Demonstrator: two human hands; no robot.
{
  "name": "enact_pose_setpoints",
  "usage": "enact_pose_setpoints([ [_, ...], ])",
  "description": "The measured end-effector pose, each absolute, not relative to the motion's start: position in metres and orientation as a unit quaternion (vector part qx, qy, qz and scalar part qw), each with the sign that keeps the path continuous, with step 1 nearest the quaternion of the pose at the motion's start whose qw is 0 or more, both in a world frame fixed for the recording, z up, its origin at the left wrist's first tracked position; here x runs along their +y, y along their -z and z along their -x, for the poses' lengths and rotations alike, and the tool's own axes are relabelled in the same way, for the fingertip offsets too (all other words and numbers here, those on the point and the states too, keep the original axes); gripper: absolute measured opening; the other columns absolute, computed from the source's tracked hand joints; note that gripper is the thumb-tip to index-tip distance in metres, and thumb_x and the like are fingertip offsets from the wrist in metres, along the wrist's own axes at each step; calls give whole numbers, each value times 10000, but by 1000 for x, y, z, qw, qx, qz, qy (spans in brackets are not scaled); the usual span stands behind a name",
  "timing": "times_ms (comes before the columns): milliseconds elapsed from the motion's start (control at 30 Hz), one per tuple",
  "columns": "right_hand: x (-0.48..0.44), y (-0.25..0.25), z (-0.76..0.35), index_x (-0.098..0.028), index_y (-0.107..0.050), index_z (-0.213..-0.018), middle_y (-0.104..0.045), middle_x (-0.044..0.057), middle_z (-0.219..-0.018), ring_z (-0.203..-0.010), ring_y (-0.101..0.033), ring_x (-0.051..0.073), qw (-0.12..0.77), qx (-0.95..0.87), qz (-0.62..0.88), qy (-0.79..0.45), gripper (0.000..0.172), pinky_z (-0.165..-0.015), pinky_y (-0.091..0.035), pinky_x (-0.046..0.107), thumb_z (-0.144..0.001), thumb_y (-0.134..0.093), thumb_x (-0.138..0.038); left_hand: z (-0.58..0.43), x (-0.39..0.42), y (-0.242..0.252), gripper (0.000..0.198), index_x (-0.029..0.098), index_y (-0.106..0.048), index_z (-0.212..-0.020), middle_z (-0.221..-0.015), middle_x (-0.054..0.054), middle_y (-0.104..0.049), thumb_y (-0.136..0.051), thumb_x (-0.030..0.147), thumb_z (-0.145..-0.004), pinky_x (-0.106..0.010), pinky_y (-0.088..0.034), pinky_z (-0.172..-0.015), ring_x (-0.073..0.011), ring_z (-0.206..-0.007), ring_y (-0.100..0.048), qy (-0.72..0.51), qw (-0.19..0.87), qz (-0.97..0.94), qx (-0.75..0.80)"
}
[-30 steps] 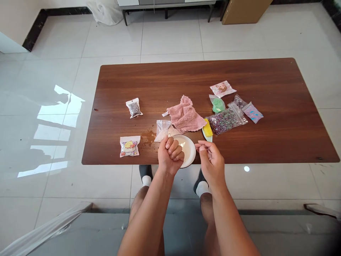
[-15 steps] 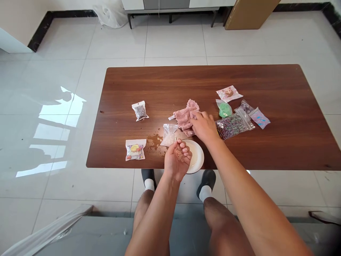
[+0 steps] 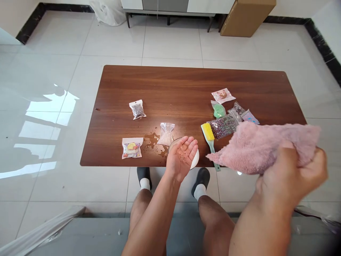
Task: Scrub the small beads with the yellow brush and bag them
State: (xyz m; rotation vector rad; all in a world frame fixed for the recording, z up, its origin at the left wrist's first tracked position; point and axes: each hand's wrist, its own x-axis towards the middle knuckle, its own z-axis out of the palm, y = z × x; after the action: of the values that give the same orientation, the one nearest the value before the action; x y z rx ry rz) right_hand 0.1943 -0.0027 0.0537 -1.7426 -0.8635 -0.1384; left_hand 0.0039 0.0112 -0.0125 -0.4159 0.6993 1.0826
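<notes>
Nearest of all, a soft, fluffy pink cloth [image 3: 262,149] is gripped by the right hand [image 3: 290,174] and held up in the air, bunched at the fingers and drawn to a point at its left end. By it the near right corner of the desk [image 3: 160,85] is hidden, and part of the handle of a pale blue-green brush with yellow bristles [image 3: 209,135] is crossed. The left hand [image 3: 179,161] is held open, palm up, with small translucent beads [image 3: 183,153] cupped in it; by it a round white plate [image 3: 195,160] is largely covered. To the left, a pale packet with a cartoon print [image 3: 132,147] is seen, and drops of water [image 3: 151,140] are scattered beside a clear bag of whitish contents [image 3: 166,135]. Beyond the brush, a large clear bag of dark mixed beads [image 3: 222,126] is laid, partly hidden by the cloth. Farther back, a clear bag of green beads [image 3: 219,111] and a pink printed packet [image 3: 223,95] are placed.
</notes>
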Motion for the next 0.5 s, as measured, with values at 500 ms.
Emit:
enact_pose_setpoints([
  [500,-41,-29,-128,-235,-521,-859,-559,-26,-783,-647,-537,138,266,-661,695,-95,116,-598,-400,261,-911,-616,-194,-38,-4,9,316,129,-753,-1111,-932,-84,-788,-518,290,-976,-314,-547,-991,-222,-994,-749,-415,850,124,300],
])
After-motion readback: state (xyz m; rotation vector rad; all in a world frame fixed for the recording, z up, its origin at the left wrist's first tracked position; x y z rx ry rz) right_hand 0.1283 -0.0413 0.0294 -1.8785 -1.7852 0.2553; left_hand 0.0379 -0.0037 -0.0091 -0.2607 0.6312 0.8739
